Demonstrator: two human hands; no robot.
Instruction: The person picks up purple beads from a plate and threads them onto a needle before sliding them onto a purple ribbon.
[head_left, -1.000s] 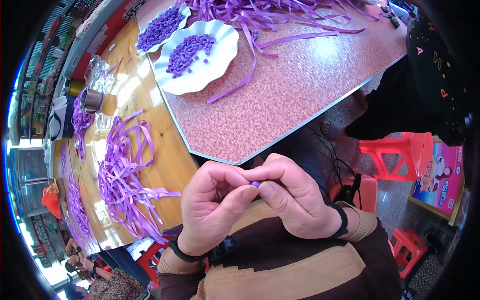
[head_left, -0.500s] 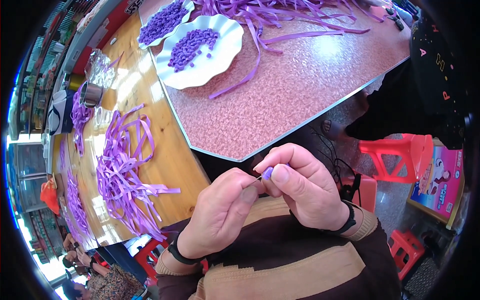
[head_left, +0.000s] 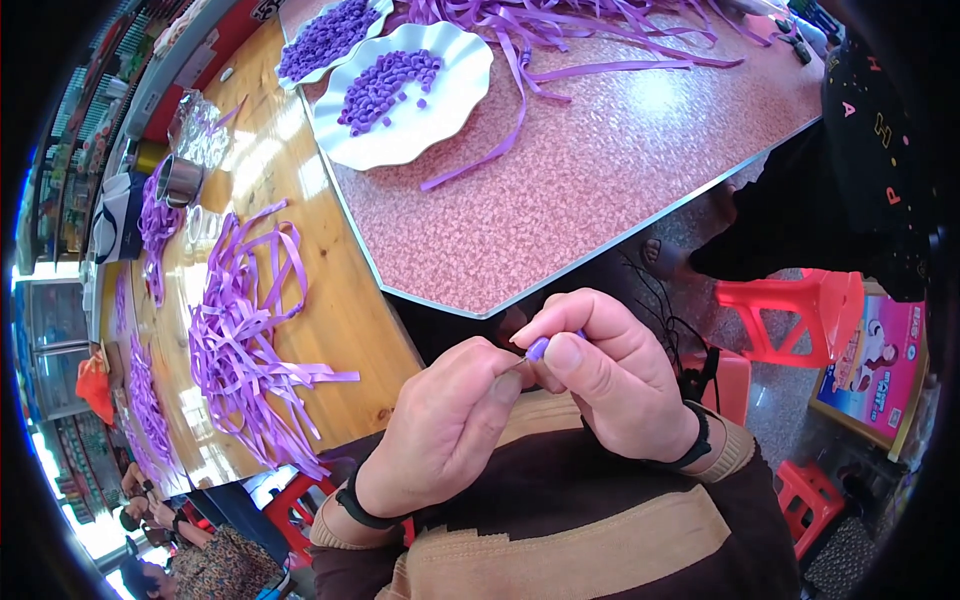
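Note:
My right hand [head_left: 625, 378] pinches a small purple bead [head_left: 538, 349] between thumb and forefinger, in front of my body. My left hand [head_left: 448, 412] is closed close beside it, with a thin needle-like metal piece [head_left: 519, 362] between thumb and fingertips. The tip of that piece points at the bead; whether it passes inside I cannot tell. On the pink table a white wavy-edged plate [head_left: 455, 95] carries loose purple beads [head_left: 385, 88]. Behind it a second white dish [head_left: 372, 28] is heaped with purple beads.
Purple ribbons [head_left: 245, 340] lie piled on the wooden table [head_left: 350, 400], others [head_left: 560, 25] across the far pink tabletop [head_left: 480, 230]. A metal cup [head_left: 180, 182] stands at left. A red stool [head_left: 795, 318] and a person in black [head_left: 790, 215] are at right.
Both hands stay together with the same hold on the bead and the metal piece. The view has shifted slightly, and my fingers have moved only a little.

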